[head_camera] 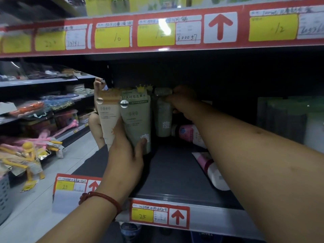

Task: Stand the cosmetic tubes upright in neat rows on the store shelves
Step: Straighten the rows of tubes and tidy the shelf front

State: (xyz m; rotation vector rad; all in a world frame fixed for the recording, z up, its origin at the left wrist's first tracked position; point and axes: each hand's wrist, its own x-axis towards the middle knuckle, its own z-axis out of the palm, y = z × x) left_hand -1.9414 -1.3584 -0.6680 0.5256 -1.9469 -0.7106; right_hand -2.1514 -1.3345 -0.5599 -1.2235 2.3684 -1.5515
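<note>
Head view: three tubes upright and two lying flat on the dark shelf [171, 174], both hands in among them.
At the shelf's left edge the left hand [122, 155] has its grip round the front green tube [136, 120], thumb on its face, with one cream tube [107, 118] standing against its fingers. Further back, the right hand [182, 100] pinches the crimped top of the rear green tube [163, 120], also upright. Two pink-and-white tubes, one far [187, 132] and one near [212, 174], lie on their sides towards the middle, partly covered by the right forearm. Bare shelf runs from the left hand to the front edge. The right back corner is dark; the pale green packs [287, 116] there are too dim to count.
</note>
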